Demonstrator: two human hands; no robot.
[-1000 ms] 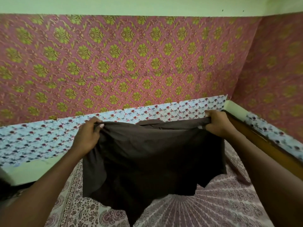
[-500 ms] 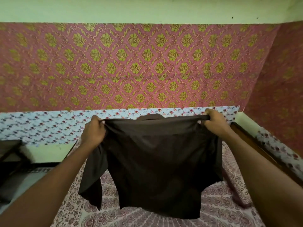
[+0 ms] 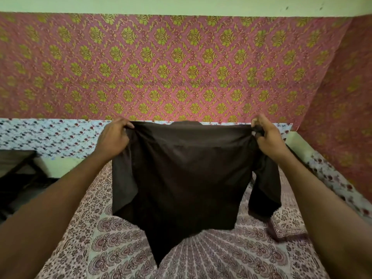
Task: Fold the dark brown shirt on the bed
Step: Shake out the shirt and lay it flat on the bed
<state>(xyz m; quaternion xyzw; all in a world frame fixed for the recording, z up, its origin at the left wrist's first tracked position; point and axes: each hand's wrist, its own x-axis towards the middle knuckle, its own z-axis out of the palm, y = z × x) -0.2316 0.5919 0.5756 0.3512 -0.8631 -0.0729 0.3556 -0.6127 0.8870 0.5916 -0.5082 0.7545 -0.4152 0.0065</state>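
The dark brown shirt (image 3: 185,178) hangs in the air in front of me, spread wide above the bed (image 3: 211,256). My left hand (image 3: 113,136) grips its left shoulder. My right hand (image 3: 265,135) grips the right shoulder, with cloth bunched under the fingers. The collar shows at the top middle. Both short sleeves hang down at the sides, and the hem drops to a point low in the middle. The shirt hides the far part of the bed.
The bed carries a patterned sheet in purple and white. A pink and green patterned wall (image 3: 181,67) stands behind, with a floral strip (image 3: 50,135) along its foot. Dark furniture (image 3: 16,168) sits at the left. A wooden bed edge runs along the right wall.
I have lifted the shirt higher and pulled it more taut between my hands. The view has tilted and swung left, showing more of the bed and the dark furniture.
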